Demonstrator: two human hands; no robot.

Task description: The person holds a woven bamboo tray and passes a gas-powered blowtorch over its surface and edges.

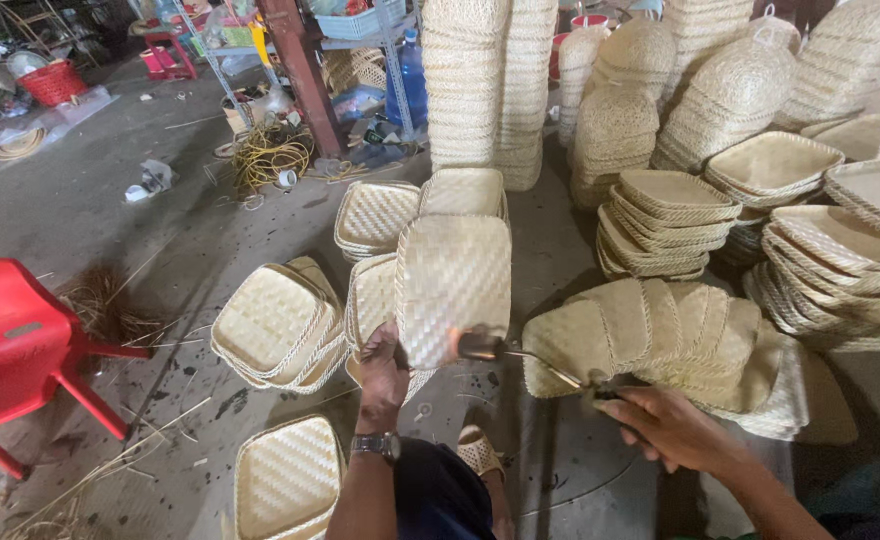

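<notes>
Your left hand [382, 372] fingers pinch the upright woven tray [454, 287] by its lower edge, long axis vertical, above the floor [110, 200]. Your right hand [665, 428] fingers grip a torch [520, 354] pointing at it.

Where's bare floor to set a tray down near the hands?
Open concrete floor lies between the red chair and the tray pile. A smaller patch sits below the right hand. The right side is crowded with stacked trays; the left hand holds a tray.
</notes>
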